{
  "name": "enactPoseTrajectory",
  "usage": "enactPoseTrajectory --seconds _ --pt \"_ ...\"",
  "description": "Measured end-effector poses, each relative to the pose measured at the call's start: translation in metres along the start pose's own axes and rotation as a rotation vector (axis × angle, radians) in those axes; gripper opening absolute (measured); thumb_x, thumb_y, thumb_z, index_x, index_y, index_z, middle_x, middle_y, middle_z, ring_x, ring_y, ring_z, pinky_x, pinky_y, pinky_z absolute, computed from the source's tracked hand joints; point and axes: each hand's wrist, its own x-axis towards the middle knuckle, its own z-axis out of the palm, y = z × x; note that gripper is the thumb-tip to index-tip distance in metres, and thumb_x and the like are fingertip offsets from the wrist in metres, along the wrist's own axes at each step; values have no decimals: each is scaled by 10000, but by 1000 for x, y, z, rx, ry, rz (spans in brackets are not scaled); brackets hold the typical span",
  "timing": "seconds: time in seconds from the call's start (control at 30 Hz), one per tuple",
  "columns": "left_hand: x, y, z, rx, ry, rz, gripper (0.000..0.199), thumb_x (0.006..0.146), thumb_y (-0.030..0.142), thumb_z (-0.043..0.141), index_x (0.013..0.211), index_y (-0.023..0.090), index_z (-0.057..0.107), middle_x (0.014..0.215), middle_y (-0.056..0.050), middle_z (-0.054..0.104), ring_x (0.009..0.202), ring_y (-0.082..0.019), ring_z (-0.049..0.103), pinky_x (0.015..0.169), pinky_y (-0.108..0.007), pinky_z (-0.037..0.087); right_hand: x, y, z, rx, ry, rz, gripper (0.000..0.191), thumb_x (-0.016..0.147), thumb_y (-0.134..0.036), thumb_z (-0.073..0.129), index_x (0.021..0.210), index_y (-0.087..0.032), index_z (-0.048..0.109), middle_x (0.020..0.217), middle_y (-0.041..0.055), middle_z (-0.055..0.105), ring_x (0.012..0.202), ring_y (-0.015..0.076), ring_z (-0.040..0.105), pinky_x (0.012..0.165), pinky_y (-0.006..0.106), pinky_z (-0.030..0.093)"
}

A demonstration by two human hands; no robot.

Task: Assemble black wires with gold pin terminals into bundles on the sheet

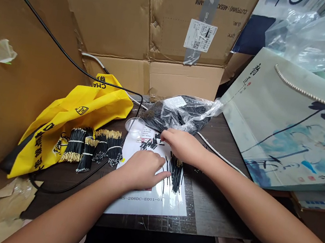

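My left hand [143,169] is low over a white printed sheet [124,204]. Its thumb stands apart from the bent index finger, nothing visible between them; the other fingers are hidden beneath. My right hand [183,146] reaches across the sheet's upper part, fingertips closed beside short black tube pieces [150,143]. Whatever those fingertips hold is hidden. Below the right hand lies a bunch of thin black wires [176,177] with gold-coloured ends, partly covered by the hand. A few single wires [164,177] lie between the hands.
Tied bundles of black wires with gold ends [75,144] rest left, against a yellow bag [81,104]. Behind are a small clear lid [135,126] and a plastic bag of black pieces [182,112]. Cardboard [118,12] walls the back; a paper gift bag [290,129] stands right.
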Motion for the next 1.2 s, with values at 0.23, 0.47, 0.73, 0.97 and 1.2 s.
enactPoseTrajectory --seconds 0.23,0.47,0.73,0.97,1.2 --pt "1 -9 -8 30 -22 -139 449 879 567 449 744 179 630 747 -77 664 674 -209 603 565 -287 337 -52 -9 8 -153 -65 -96 261 942 -170 482 1043 -259 705 908 51 566 772 165 492 603 287 246" --pt "1 -9 -8 104 -12 -155 319 898 381 410 743 192 614 751 -71 664 655 -218 600 557 -301 344 -65 2 22 -91 112 -65 313 954 -128 430 1097 -252 679 927 43 585 811 163 497 668 271 338" --pt "5 -3 -6 204 -31 -163 266 928 276 355 845 184 590 806 -76 678 708 -242 639 582 -311 385 -69 17 29 199 480 25 274 987 -178 415 1167 -151 619 959 92 628 882 190 543 808 332 455" --pt "6 0 -2 276 36 -158 268 970 309 352 955 160 573 908 -94 656 781 -246 642 627 -328 418 -67 9 32 196 337 -121 219 978 -159 439 977 -171 657 918 62 674 844 172 530 784 312 441" --pt "5 -4 6 351 96 -106 166 944 174 403 911 151 564 915 -96 605 861 -265 594 723 -379 445 -66 -2 40 160 232 -282 202 948 -145 487 985 -196 680 800 34 684 765 165 502 677 289 425"
